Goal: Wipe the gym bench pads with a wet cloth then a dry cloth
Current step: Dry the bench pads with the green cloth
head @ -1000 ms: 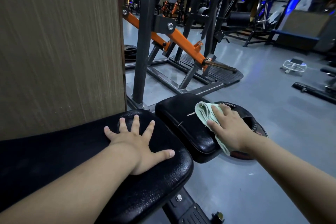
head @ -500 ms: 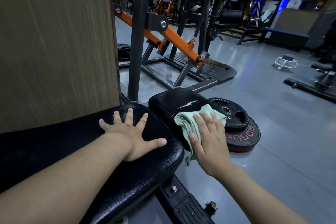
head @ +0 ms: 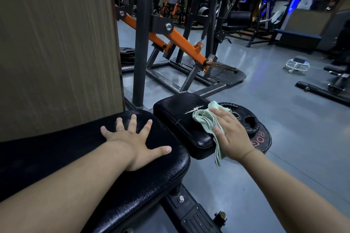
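Observation:
A long black bench pad runs from the lower left toward the middle. My left hand rests flat on its far end, fingers spread, holding nothing. Just beyond lies a smaller black seat pad with a white tear in its cover. My right hand presses a crumpled pale green cloth onto the right side of that seat pad. One corner of the cloth hangs down past the pad's edge below my palm.
Black weight plates lie stacked on the floor against the seat pad's right side. A wood-grain panel rises at left. A grey and orange machine frame stands behind. Open grey floor spreads to the right. A person stands far back.
My right hand slid the cloth from the seat pad's right edge toward its near end, then back out to the right side. The left hand stayed flat on the long pad.

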{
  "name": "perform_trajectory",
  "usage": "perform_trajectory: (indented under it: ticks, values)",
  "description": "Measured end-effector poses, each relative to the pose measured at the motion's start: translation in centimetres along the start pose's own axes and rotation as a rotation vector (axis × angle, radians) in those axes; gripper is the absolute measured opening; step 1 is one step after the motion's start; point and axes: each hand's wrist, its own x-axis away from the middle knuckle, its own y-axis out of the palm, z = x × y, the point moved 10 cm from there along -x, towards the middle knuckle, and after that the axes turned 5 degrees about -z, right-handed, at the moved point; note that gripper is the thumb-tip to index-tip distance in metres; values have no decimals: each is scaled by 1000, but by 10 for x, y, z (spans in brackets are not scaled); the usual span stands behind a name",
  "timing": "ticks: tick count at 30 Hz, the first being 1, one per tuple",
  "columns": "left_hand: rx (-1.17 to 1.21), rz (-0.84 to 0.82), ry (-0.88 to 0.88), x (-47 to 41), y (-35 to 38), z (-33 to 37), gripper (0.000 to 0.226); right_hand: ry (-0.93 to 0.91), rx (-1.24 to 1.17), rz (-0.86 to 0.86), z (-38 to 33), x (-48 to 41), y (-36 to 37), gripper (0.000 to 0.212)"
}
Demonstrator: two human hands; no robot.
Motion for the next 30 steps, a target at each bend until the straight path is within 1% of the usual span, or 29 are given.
perform_trajectory:
  ticks: [4,6,9,12,14,17,20,23,26,30]
  values:
    - [-3,6,1,0,-1,0,108,170,61,-63,-7,9,10,59]
    - [-2,4,-3,0,-1,0,108,204,88,-111,-20,11,15,65]
    - [-6,11,-6,-1,-1,0,109,177,123,-192,-50,7,23,69]
    - [-5,12,-12,-1,-1,0,109,124,199,-316,-71,0,34,73]
    - [-6,10,-11,-1,-1,1,109,123,236,-379,-72,-3,39,74]
    - [-10,8,-10,-1,-1,3,108,139,270,-425,-70,-11,43,70]
    - [-10,9,-10,0,-2,4,107,160,255,-499,-67,-27,52,69]
    - [-10,8,-9,0,-3,5,107,159,213,-587,-63,-52,65,72]
    - [-13,9,3,0,-2,8,108,153,171,-618,-61,-79,78,73]
    - [-10,18,15,0,-3,8,107,144,149,-606,-61,-114,92,71]
